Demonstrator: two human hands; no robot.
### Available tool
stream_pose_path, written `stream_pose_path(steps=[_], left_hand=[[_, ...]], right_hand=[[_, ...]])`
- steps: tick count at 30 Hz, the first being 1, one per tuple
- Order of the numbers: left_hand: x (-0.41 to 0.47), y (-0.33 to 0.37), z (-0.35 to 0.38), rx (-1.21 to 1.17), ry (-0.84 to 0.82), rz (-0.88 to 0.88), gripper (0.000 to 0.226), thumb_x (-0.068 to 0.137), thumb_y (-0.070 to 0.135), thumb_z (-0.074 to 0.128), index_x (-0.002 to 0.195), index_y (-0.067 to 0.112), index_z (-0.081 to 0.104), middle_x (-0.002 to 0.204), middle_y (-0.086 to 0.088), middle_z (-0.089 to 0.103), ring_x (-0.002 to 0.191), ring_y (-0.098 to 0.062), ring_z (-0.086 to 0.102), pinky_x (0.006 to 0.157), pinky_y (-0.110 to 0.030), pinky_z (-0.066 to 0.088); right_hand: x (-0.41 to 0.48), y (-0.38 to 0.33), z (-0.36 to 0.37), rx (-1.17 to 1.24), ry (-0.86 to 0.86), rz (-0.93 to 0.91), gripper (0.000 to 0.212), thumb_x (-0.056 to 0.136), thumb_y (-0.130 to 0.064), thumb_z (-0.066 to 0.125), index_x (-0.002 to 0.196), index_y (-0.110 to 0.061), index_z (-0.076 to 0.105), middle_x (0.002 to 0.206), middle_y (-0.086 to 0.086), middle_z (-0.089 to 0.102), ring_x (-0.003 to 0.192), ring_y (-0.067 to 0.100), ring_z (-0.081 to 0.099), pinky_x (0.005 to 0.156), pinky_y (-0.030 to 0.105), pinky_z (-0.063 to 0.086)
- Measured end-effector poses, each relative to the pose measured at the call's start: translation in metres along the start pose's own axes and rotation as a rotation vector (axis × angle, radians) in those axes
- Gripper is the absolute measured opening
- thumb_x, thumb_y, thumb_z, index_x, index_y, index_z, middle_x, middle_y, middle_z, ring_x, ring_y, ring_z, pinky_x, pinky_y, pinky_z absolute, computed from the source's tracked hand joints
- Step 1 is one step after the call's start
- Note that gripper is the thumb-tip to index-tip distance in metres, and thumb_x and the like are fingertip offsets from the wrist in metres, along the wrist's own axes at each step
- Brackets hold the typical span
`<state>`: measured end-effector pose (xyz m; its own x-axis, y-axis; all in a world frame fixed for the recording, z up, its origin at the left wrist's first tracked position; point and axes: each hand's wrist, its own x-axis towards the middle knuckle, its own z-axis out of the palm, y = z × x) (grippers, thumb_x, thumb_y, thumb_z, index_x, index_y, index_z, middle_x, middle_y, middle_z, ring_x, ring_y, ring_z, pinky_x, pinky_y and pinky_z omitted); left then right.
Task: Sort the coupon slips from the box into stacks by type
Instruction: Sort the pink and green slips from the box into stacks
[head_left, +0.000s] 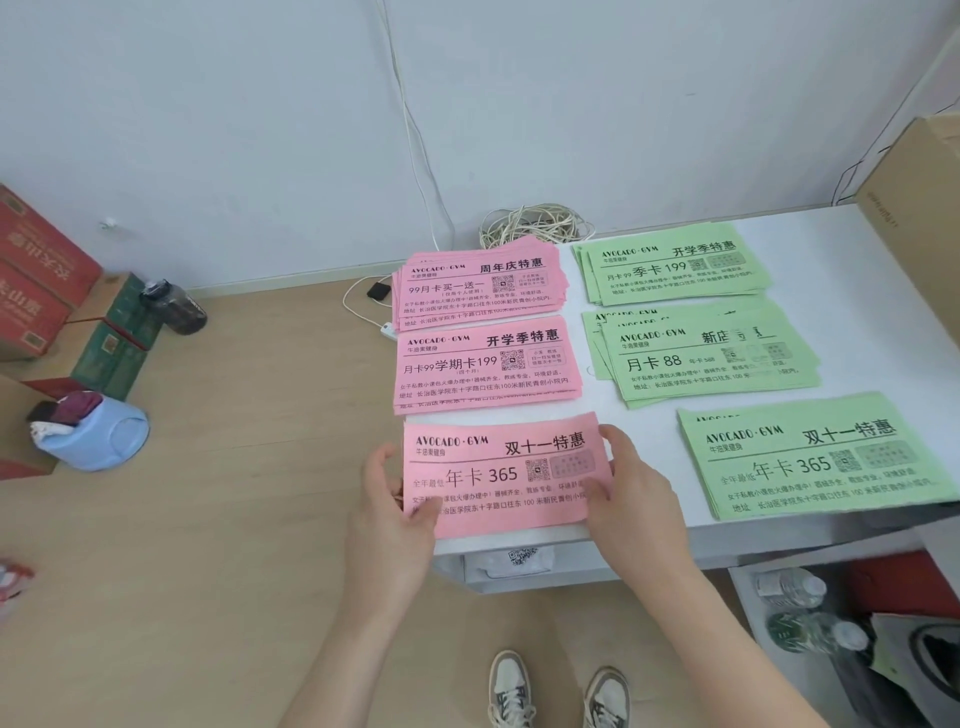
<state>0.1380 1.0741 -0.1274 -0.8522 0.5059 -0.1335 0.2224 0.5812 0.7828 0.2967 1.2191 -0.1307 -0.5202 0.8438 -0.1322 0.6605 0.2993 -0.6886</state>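
Note:
Six stacks of coupon slips lie on the white table (644, 415). Three pink stacks form the left column: far (480, 283), middle (488, 364) and near (501, 473). Three green stacks form the right column: far (672, 265), middle (706, 356) and near (815, 457). My left hand (395, 493) grips the left end of the near pink stack, thumb on top. My right hand (631, 483) holds its right end, thumb on the slip's face. The near pink stack sits at the table's front left corner. A cardboard box (914, 208) stands at the table's far right.
A coil of white cable (535, 226) lies against the wall behind the pink stacks. On the wooden floor at left are red cartons (36, 275), green boxes (117, 338), a dark bottle (176, 306) and a blue container (101, 431). Water bottles (795, 587) sit under the table.

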Motion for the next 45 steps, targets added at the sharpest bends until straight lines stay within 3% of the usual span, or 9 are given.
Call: stream_pose_path(steps=[4, 9, 16, 20, 22, 25, 27, 39, 45], left_hand=[[-0.008, -0.012, 0.000, 0.151, -0.005, 0.095, 0.063, 0.076, 0.022, 0.075, 0.127, 0.034, 0.042, 0.109, 0.010, 0.059, 0.092, -0.014, 0.058, 0.079, -0.037, 0.050], [-0.018, -0.017, -0.001, 0.365, -0.082, 0.231, 0.078, 0.060, 0.029, 0.086, 0.129, 0.023, 0.050, 0.121, 0.004, 0.048, 0.112, -0.016, 0.046, 0.093, -0.027, 0.038], [-0.021, -0.025, -0.006, 0.487, -0.067, 0.276, 0.059, 0.059, 0.028, 0.086, 0.113, 0.020, 0.064, 0.111, 0.000, 0.057, 0.098, -0.022, 0.057, 0.078, -0.032, 0.047], [-0.021, -0.025, -0.007, 0.523, -0.059, 0.288, 0.056, 0.062, 0.028, 0.085, 0.114, 0.019, 0.065, 0.109, 0.000, 0.058, 0.098, -0.022, 0.057, 0.078, -0.033, 0.047], [-0.021, -0.022, -0.008, 0.532, -0.061, 0.286, 0.055, 0.064, 0.029, 0.084, 0.115, 0.019, 0.065, 0.111, 0.000, 0.058, 0.100, -0.023, 0.057, 0.080, -0.033, 0.047], [-0.023, -0.019, -0.009, 0.537, -0.072, 0.279, 0.055, 0.066, 0.028, 0.083, 0.117, 0.017, 0.064, 0.113, -0.001, 0.057, 0.101, -0.024, 0.057, 0.080, -0.034, 0.047], [-0.022, -0.018, -0.010, 0.543, -0.079, 0.282, 0.056, 0.066, 0.027, 0.084, 0.117, 0.017, 0.064, 0.114, -0.002, 0.057, 0.101, -0.024, 0.057, 0.080, -0.035, 0.047], [-0.019, -0.007, -0.017, 0.534, -0.151, 0.203, 0.043, 0.071, 0.025, 0.079, 0.111, 0.024, 0.064, 0.112, 0.006, 0.054, 0.095, -0.016, 0.057, 0.072, -0.023, 0.036], [-0.017, -0.001, -0.019, 0.537, -0.195, 0.145, 0.043, 0.072, 0.024, 0.079, 0.110, 0.027, 0.061, 0.104, 0.011, 0.044, 0.090, -0.013, 0.052, 0.072, -0.023, 0.035]], right_hand=[[0.000, -0.001, -0.002, -0.121, 0.015, 0.006, 0.050, 0.092, -0.010, 0.051, 0.139, -0.017, 0.035, 0.105, 0.007, 0.065, 0.095, 0.032, 0.059, 0.067, 0.037, 0.041], [-0.003, -0.002, -0.003, -0.174, -0.001, 0.008, 0.045, 0.093, -0.013, 0.050, 0.137, -0.016, 0.037, 0.109, 0.006, 0.065, 0.097, 0.030, 0.059, 0.072, 0.037, 0.045], [-0.011, -0.003, -0.005, -0.376, 0.004, -0.008, 0.043, 0.096, -0.023, 0.044, 0.137, -0.019, 0.033, 0.092, -0.002, 0.051, 0.087, 0.026, 0.059, 0.061, 0.032, 0.036], [-0.013, -0.004, -0.009, -0.457, 0.021, -0.002, 0.037, 0.093, -0.033, 0.049, 0.124, -0.015, 0.044, 0.102, 0.003, 0.047, 0.094, 0.027, 0.054, 0.063, 0.031, 0.035], [-0.012, -0.002, -0.011, -0.415, -0.026, -0.006, 0.045, 0.088, -0.040, 0.055, 0.125, -0.016, 0.043, 0.106, 0.004, 0.045, 0.097, 0.026, 0.050, 0.067, 0.030, 0.037], [-0.014, 0.001, -0.016, -0.409, -0.148, -0.059, 0.081, 0.078, -0.055, 0.067, 0.140, -0.023, 0.026, 0.116, 0.002, 0.040, 0.107, 0.021, 0.043, 0.081, 0.029, 0.043], [-0.016, 0.002, -0.018, -0.475, -0.175, -0.121, 0.093, 0.077, -0.054, 0.070, 0.147, -0.023, 0.017, 0.123, 0.001, 0.038, 0.114, 0.019, 0.040, 0.090, 0.026, 0.042], [-0.014, 0.012, -0.025, -0.434, -0.221, -0.203, 0.060, 0.084, -0.029, 0.069, 0.136, -0.021, 0.040, 0.123, 0.001, 0.041, 0.113, 0.019, 0.044, 0.090, 0.027, 0.042], [-0.008, 0.014, -0.034, -0.403, -0.275, -0.201, 0.058, 0.083, -0.034, 0.069, 0.135, -0.024, 0.044, 0.127, -0.001, 0.041, 0.116, 0.018, 0.046, 0.092, 0.025, 0.041]])
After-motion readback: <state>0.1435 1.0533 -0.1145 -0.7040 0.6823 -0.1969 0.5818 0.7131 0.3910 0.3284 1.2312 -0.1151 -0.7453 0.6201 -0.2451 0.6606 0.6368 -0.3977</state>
